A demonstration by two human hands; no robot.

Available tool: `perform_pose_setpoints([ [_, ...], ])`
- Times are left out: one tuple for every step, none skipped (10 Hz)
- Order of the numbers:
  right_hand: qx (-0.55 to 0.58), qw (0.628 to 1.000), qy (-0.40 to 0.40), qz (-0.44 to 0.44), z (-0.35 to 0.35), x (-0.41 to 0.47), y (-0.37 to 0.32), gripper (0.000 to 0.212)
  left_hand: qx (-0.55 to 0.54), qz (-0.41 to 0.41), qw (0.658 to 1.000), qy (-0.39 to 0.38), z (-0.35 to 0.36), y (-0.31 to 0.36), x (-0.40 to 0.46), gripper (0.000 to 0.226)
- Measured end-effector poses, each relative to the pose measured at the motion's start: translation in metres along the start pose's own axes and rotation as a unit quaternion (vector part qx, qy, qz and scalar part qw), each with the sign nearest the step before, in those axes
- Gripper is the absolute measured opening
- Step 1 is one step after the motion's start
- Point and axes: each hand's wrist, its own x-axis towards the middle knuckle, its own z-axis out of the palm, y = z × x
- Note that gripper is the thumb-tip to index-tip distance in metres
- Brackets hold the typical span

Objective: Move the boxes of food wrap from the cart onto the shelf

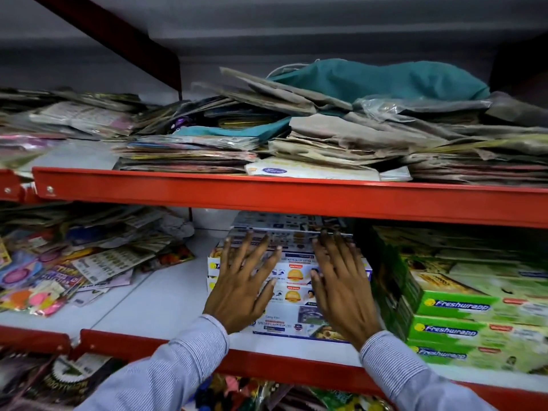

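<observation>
A stack of white food wrap boxes (293,275) with orange seals stands on the middle shelf (154,304), under the red rail. My left hand (241,287) lies flat on the front of the stack's left side, fingers spread. My right hand (341,284) presses flat on its right side, fingers reaching over the upper boxes. Neither hand grips a box. One more white box (289,323) lies flat at the bottom, sticking out toward the shelf's front edge. The cart is out of view.
Green Freshwrapp boxes (462,318) are stacked right beside the white stack. Loose packets of balloons and party goods (59,271) lie at the left. The upper shelf holds flat paper packets (341,134) and a teal bag (382,80). Red shelf rails (267,197) run across.
</observation>
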Motion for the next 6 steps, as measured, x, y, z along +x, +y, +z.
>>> perform_pose_setpoints([
  [-0.041,0.999,0.011,-0.010,0.022,-0.007,-0.009,0.060,0.063,-0.015,0.998,0.000,0.015,-0.007,-0.008,0.064],
  [-0.065,0.998,0.026,0.000,0.038,0.000,-0.005,0.063,0.087,-0.018,0.996,-0.005,0.032,-0.019,-0.008,0.063],
  [-0.093,0.995,0.038,-0.002,0.043,0.003,-0.001,0.065,0.091,0.001,0.996,0.006,0.041,-0.025,-0.007,0.062],
  [-0.105,0.993,0.051,-0.004,0.046,0.001,-0.002,0.066,0.103,0.008,0.994,0.025,0.045,-0.026,-0.007,0.062],
  [-0.103,0.994,0.042,0.000,0.041,0.006,-0.002,0.068,0.113,0.007,0.994,-0.003,0.035,-0.027,-0.005,0.064],
  [-0.071,0.994,0.076,-0.020,0.029,-0.002,-0.008,0.069,0.097,-0.001,0.995,0.022,0.021,-0.017,-0.012,0.067],
])
